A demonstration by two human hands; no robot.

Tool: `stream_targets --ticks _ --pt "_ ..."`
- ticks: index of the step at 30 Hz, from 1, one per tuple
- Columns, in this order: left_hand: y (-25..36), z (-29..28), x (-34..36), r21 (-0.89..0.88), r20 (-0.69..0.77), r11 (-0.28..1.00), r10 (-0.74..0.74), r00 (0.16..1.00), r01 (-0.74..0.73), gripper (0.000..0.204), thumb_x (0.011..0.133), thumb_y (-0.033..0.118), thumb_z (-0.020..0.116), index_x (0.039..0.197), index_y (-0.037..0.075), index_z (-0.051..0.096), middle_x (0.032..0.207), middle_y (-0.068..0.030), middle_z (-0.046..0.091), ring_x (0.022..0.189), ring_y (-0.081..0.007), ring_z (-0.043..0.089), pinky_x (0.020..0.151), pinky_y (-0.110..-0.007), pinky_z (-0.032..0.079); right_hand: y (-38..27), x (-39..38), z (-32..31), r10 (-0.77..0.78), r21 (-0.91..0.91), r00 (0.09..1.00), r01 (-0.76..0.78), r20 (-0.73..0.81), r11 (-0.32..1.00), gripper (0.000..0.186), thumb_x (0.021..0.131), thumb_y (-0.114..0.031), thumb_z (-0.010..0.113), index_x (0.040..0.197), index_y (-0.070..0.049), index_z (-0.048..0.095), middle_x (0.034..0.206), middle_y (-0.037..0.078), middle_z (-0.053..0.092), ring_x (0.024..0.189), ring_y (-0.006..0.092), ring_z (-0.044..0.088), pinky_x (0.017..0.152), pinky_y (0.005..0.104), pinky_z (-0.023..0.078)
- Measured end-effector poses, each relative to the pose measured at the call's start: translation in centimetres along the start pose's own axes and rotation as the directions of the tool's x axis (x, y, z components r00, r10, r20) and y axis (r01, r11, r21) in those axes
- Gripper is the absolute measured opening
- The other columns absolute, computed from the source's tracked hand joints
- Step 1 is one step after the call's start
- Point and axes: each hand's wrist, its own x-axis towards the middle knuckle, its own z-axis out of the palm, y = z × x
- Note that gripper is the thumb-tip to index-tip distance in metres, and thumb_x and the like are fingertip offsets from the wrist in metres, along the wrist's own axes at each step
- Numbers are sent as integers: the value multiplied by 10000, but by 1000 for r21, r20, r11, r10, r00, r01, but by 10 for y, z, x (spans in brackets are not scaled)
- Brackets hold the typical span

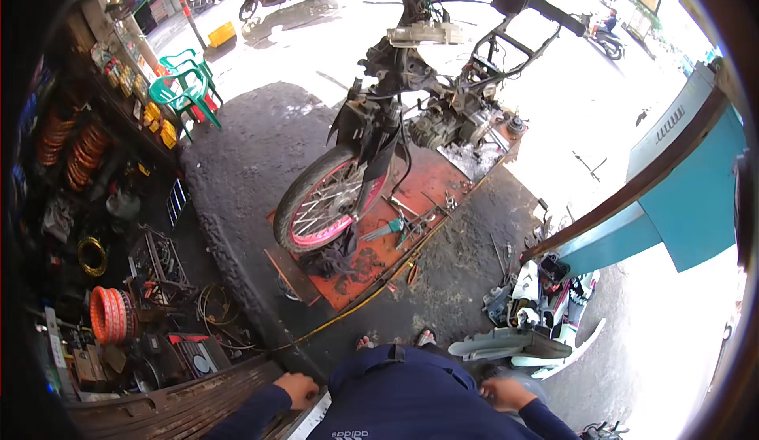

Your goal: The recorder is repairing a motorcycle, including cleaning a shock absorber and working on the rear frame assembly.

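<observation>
My left hand [299,390] is low at my left side, its fingers curled closed next to the wooden bench [178,404] and a pale strip. Whether it holds anything is hidden. At my right side my right hand [510,393] is also curled, with a dark spot by its fingertips that I cannot make out. In front of me a stripped motorcycle [427,84] with a pink-rimmed front wheel [332,199] stands on an orange-red platform [371,270], out of reach of both hands. Wrenches and a teal-handled tool [383,230] lie on that platform beside the wheel.
A yellow hose [356,305] runs along the platform's edge. Removed fairing panels [526,345] are heaped at the right, below a teal board [688,195]. Orange rims [112,315], cables and parts crowd the left. Green chairs [186,84] stand farther off.
</observation>
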Motion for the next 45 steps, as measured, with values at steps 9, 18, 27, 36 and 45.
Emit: stream_targets --ticks 9,18,27,36,45 --pt "12 47 31 -170 15 815 564 825 -554 307 748 302 660 941 64 664 889 -196 682 861 -400 651 762 -453 513 -68 38 -38 -126 350 927 -5 353 937 466 843 -265 650 1234 -31 551 1215 201 597 1064 367 601 870 429 488" --pt "26 36 2 -406 -46 808 449 893 -427 312 763 233 702 978 12 655 974 -191 679 928 -344 654 789 -387 526 -90 151 -55 -79 378 987 22 137 926 474 840 -280 653 1234 -35 553 1237 196 586 1079 365 594 880 426 484" --pt "36 80 -14 -310 -496 752 393 774 -581 399 679 358 710 937 56 672 902 -164 694 857 -345 662 751 -393 535 -137 231 -55 -131 321 985 88 115 943 483 837 -295 656 1234 -38 556 1258 191 575 1094 363 588 890 423 481" --pt "47 113 -23 -176 -572 791 402 715 -586 344 680 321 693 912 67 689 917 -136 700 888 -308 666 779 -392 536 -148 262 -53 -139 275 977 91 162 957 491 834 -309 659 1234 -42 559 1280 187 564 1108 362 582 900 420 477" --pt "14 97 -34 -345 -253 855 312 916 -387 369 789 243 653 1101 46 643 1087 -137 670 1014 -309 637 897 -381 494 -117 236 -46 -135 355 988 102 70 929 500 831 -324 662 1234 -45 562 1302 182 553 1123 360 575 909 416 473"
